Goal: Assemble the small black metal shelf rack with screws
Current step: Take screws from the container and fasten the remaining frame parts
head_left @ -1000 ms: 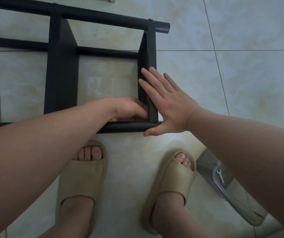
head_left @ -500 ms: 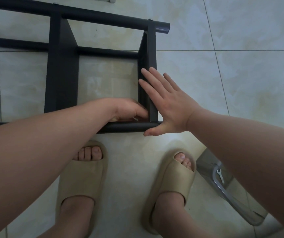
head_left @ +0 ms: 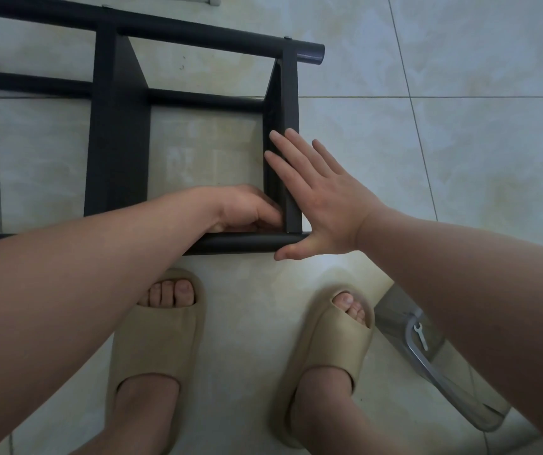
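Note:
The black metal shelf rack [head_left: 119, 133] lies on its side on the tiled floor, with round tubes and flat shelf panels. My right hand [head_left: 319, 195] is flat and open, its fingers pressed against the outer face of the end shelf panel [head_left: 288, 103] and its thumb on the near tube [head_left: 240, 243]. My left hand [head_left: 247, 210] reaches inside the frame to the corner where that panel meets the near tube. Its fingers are curled tight there; whatever they pinch is hidden.
My two feet in beige slide sandals [head_left: 157, 339] stand just below the rack. A clear plastic container [head_left: 427, 359] with a small silver wrench [head_left: 420, 336] in it lies on the floor at the lower right, partly behind my right forearm.
Almost nothing has moved. My left hand's fingers shifted slightly at the inside corner; my right hand stays pressed on the panel.

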Action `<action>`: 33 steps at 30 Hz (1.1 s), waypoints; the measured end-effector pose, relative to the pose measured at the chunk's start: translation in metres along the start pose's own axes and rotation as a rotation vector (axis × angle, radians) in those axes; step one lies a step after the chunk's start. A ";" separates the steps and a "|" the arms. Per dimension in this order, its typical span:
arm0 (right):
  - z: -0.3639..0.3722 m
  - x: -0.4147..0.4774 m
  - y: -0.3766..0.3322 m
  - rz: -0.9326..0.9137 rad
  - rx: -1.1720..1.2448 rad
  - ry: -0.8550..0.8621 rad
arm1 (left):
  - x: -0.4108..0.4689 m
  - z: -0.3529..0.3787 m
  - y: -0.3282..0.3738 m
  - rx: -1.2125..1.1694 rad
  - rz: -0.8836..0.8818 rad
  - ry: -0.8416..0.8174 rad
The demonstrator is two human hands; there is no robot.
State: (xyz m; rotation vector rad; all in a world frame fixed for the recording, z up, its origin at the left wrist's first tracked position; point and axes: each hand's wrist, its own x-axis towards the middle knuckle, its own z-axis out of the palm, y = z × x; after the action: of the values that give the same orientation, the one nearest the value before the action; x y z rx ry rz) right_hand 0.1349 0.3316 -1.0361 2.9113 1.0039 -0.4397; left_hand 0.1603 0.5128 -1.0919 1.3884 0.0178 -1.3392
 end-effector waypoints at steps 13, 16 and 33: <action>0.000 0.000 0.000 -0.001 -0.001 0.001 | 0.001 0.001 0.001 -0.061 -0.080 -0.027; -0.001 0.000 0.000 0.000 -0.001 0.000 | -0.001 0.004 0.004 0.031 -0.074 -0.019; 0.002 0.000 0.001 -0.008 0.005 0.014 | -0.002 0.001 0.002 0.008 0.022 -0.012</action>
State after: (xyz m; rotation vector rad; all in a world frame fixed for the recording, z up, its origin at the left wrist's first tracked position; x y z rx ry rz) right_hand 0.1348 0.3306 -1.0379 2.9200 1.0178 -0.4231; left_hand 0.1603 0.5124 -1.0890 1.3838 -0.0110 -1.3306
